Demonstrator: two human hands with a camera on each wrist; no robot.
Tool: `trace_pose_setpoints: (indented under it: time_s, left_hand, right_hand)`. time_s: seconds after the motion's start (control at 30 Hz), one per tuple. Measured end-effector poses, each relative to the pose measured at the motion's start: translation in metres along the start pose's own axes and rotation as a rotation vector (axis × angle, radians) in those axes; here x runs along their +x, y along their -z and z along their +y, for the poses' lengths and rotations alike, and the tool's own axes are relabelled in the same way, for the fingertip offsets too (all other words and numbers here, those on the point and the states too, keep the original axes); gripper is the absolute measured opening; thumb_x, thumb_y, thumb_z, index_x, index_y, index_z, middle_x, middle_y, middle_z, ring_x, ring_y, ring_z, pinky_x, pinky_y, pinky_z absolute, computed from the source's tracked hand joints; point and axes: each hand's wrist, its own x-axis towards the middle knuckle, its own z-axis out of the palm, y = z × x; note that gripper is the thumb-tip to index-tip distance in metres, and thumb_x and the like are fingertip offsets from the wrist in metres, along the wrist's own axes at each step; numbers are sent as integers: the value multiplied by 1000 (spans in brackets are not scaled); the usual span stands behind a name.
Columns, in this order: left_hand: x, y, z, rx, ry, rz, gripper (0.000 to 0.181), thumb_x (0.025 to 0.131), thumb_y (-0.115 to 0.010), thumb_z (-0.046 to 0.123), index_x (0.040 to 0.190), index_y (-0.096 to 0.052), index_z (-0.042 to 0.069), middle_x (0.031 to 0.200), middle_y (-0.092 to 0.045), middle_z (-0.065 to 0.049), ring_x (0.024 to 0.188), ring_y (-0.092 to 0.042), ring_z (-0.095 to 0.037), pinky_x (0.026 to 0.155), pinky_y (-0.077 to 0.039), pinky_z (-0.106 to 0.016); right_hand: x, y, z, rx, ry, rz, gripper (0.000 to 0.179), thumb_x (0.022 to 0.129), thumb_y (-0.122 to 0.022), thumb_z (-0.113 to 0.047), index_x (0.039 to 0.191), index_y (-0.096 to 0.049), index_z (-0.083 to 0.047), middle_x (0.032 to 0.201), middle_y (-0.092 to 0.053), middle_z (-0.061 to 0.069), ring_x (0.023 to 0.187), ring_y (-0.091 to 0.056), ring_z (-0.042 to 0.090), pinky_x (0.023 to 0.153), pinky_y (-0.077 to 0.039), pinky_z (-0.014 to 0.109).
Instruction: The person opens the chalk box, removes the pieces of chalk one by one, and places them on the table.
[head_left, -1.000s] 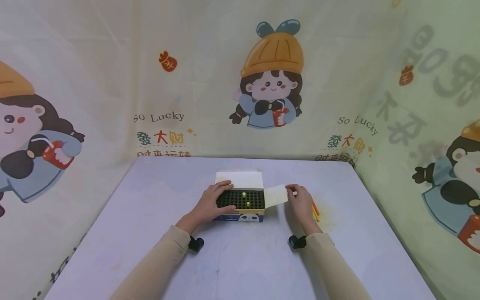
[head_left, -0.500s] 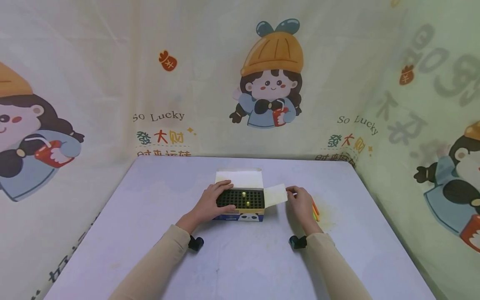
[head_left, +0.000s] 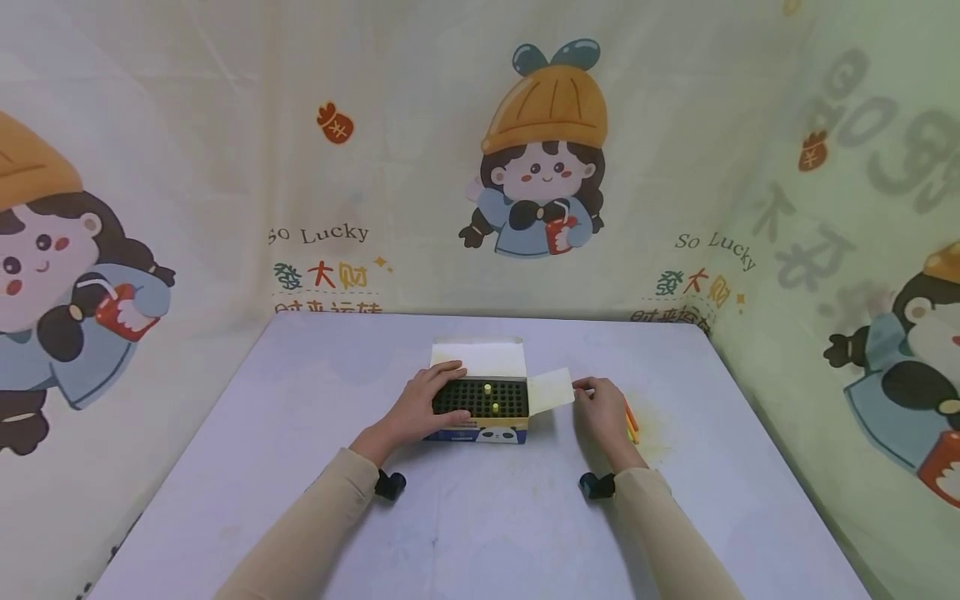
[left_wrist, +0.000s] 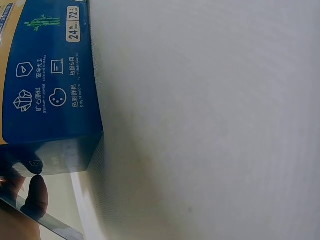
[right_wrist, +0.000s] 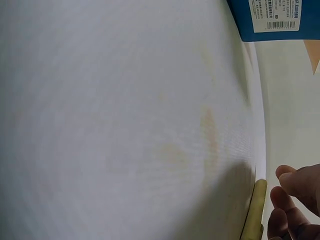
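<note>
A blue and yellow chalk box (head_left: 498, 434) with a panda print stands uncovered at mid-table, its black holder full of small holes. Two yellow chalk sticks (head_left: 487, 389) poke up from it. My left hand (head_left: 414, 406) grips the box's left end, thumb on the front edge and fingers toward the back. A white side flap (head_left: 551, 391) sticks out to the right. At its outer edge are the fingertips of my right hand (head_left: 600, 408), loosely curled; whether they touch it is unclear. In the right wrist view, nothing shows between those fingers.
Behind the holder, the white lid (head_left: 478, 357) is folded back. Several coloured chalk sticks (head_left: 632, 415) lie right of my right hand, partly hidden by it. The white table (head_left: 435, 517) meets a printed cloth backdrop (head_left: 420, 208) at the back and sides.
My right fingertips have eased slightly down and away from the side flap, whose outer corner has shifted a little left. The left hand and the box have stayed in place.
</note>
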Motion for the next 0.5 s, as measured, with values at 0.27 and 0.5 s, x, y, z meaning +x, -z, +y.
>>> trace_pose_setpoints:
  time_s: [0.27, 0.5]
  left_hand:
    - [0, -1, 0, -6, -5, 9, 80, 93, -71, 59, 159, -43, 23, 167, -33, 2, 152, -32, -38, 116, -25, -73]
    - [0, -2, -2, 0, -2, 13, 82, 92, -71, 61, 159, -43, 23, 168, -33, 4, 152, -32, -36, 117, -25, -71]
  right_hand:
    - [0, -2, 4, 28, -3, 25, 24, 101, -55, -9, 112, -76, -3, 111, -66, 17, 97, -59, 31, 83, -51, 43]
    - [2, -1, 4, 30, 8, 46, 24, 101, -56, -9, 113, -76, -3, 111, -67, 17, 97, -60, 30, 81, -51, 42]
